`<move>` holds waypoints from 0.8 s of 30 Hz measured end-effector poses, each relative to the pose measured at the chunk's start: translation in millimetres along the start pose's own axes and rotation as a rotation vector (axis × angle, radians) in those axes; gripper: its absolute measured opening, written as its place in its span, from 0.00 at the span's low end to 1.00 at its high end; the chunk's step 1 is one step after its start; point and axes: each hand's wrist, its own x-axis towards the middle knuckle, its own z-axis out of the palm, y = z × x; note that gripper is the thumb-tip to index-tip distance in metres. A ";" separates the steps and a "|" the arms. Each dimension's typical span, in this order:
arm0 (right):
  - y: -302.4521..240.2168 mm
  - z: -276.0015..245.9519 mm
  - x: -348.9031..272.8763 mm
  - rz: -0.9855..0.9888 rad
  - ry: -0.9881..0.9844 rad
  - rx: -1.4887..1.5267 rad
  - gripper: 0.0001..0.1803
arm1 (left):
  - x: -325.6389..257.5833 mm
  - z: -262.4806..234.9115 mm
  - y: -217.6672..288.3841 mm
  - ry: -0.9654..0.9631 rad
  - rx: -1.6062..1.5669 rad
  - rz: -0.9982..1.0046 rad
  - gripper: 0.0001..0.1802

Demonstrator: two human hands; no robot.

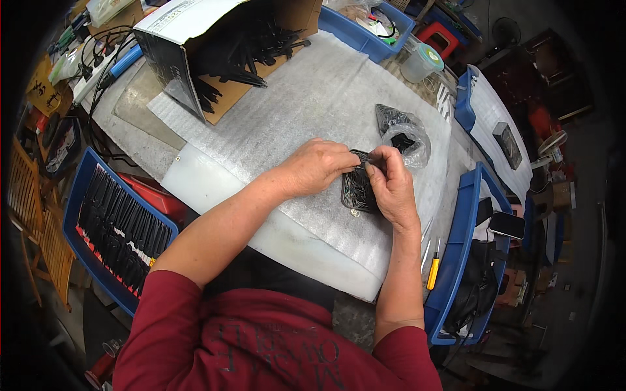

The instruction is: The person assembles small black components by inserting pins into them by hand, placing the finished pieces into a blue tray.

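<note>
Head view shows both hands, left hand (319, 166) and right hand (390, 182), pinching one thin black piece (362, 156) above the small black tray (357, 190) on the foam sheet (306, 98); a slip could, I think, scatter the tray's tiny parts toward the plastic bag (405, 140).

A foam sheet (313, 111) covers the middle of the workbench (140, 140), and both hands meet on it near its right side. The left hand (319, 166) and the right hand (390, 182) pinch a small part over a shallow tray of pins (357, 194) that lies on the sheet between them. Just behind the right hand lies a plastic bag (407, 138). Farther back and to the left, an open cardboard box (215, 49) lies tipped on its side, with long parts spilling out. A crate of parts (114, 228) sits at the person's left, below the bench edge. A screwdriver (433, 264) lies right of the right forearm, beside another crate (460, 254). A lidded tub (422, 62) stands at the far right.
</note>
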 end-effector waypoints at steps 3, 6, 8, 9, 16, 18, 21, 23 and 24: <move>1.7 0.2 -0.9 0.077 0.049 0.154 0.10 | 1.6 0.7 0.8 0.022 -0.102 -0.050 0.06; 11.7 3.4 -0.7 0.162 0.095 0.391 0.08 | 0.7 -1.8 2.4 0.007 -0.130 -0.101 0.08; 17.6 -2.4 -0.9 0.135 0.039 0.271 0.04 | 1.5 -2.3 3.1 -0.007 -0.155 -0.143 0.08; 17.2 -3.7 -0.8 0.133 0.040 0.268 0.04 | 2.4 -2.2 3.7 -0.006 -0.155 -0.141 0.08; 13.5 2.7 2.7 0.043 0.084 0.153 0.06 | 2.3 -1.0 1.2 0.001 -0.153 -0.119 0.08; 11.8 3.5 3.0 0.041 0.107 0.131 0.07 | 3.7 -1.0 2.6 -0.004 -0.161 -0.122 0.08; 18.9 1.0 2.5 0.158 0.146 0.277 0.07 | 4.7 -1.6 3.6 0.031 -0.227 -0.162 0.07; 19.2 -3.2 3.6 0.172 0.255 0.352 0.07 | 2.8 -0.9 1.6 0.046 -0.204 -0.189 0.07; 20.1 -5.0 4.4 0.190 0.360 0.436 0.07 | 1.8 -2.2 0.5 0.055 -0.208 -0.179 0.07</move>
